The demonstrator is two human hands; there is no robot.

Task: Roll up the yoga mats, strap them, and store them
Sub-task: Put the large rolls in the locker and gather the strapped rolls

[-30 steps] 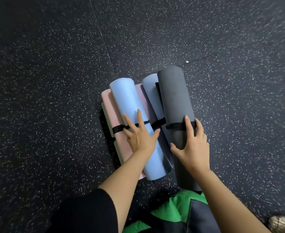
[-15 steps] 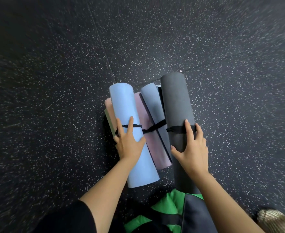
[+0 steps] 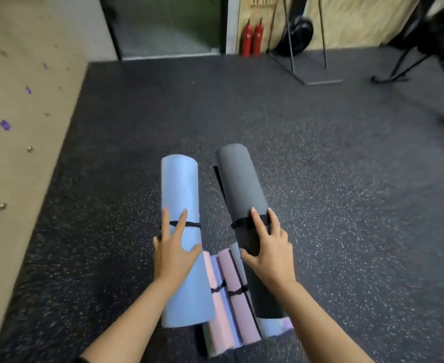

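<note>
Blue mat point(image 3: 180, 205) and grey mat point(image 3: 241, 189), rolled, strapped, held over strapped pink mats point(image 3: 223, 310) mid floor point(image 3: 346, 205). Left hand point(image 3: 173, 254) grips blue, right hand point(image 3: 269, 254) grey, fingers spread round each roll. Rolling, strapping apparently done; storing left.

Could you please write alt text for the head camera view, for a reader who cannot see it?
A person holds two rolled, strapped yoga mats side by side, the left hand gripping a light blue mat and the right hand a dark grey mat. Below and between them, pink rolled mats lie on the speckled black floor.
</note>
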